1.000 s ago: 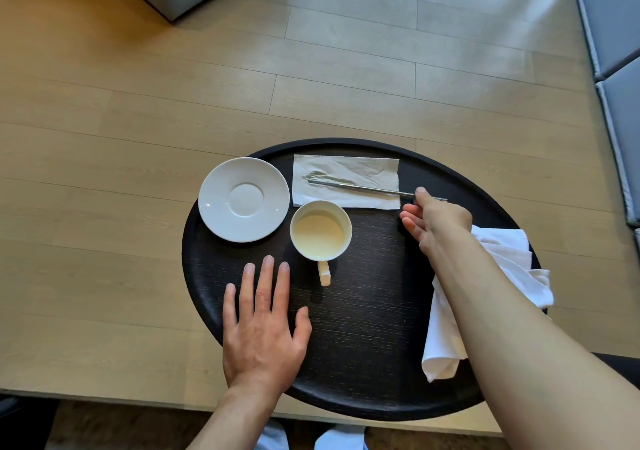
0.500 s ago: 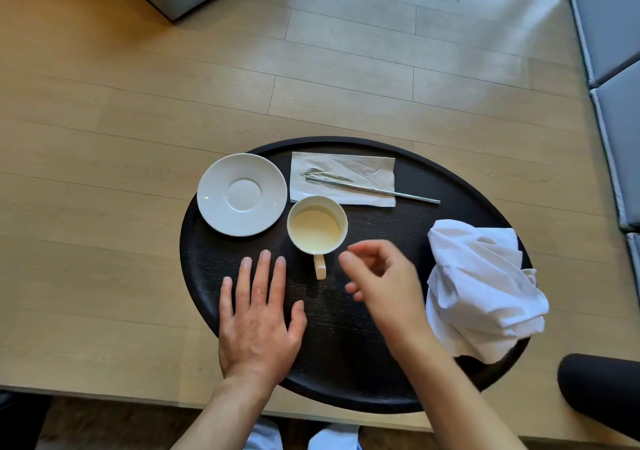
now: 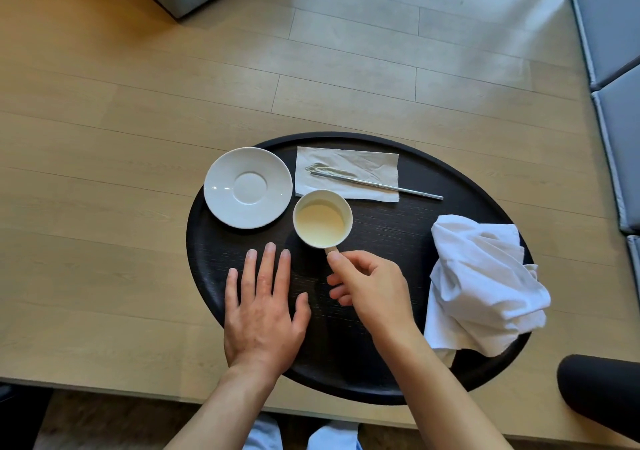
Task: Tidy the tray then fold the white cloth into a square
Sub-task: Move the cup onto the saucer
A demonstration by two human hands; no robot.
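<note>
Right hand (image 3: pixel 372 292) pinching cup (image 3: pixel 322 219) handle; left hand (image 3: pixel 265 311) flat on tray (image 3: pixel 398 241).

Thumb and curled fingers closed on the handle stub at near side of cup. Left palm down, fingers spread, gripping nothing, pressed on tray's near-left area. Cup mid-tray, upright, just right of white saucer (image 3: pixel 247 187), touching near edge of paper napkin (image 3: pixel 348 174). Metal utensil (image 3: pixel 377 184) diagonal across napkin, handle end poking off right onto tray. White cloth (image 3: pixel 485 286) crumpled at tray's right side, overhanging the rim. Tray on wooden table (image 3: pixel 104 207).
</note>
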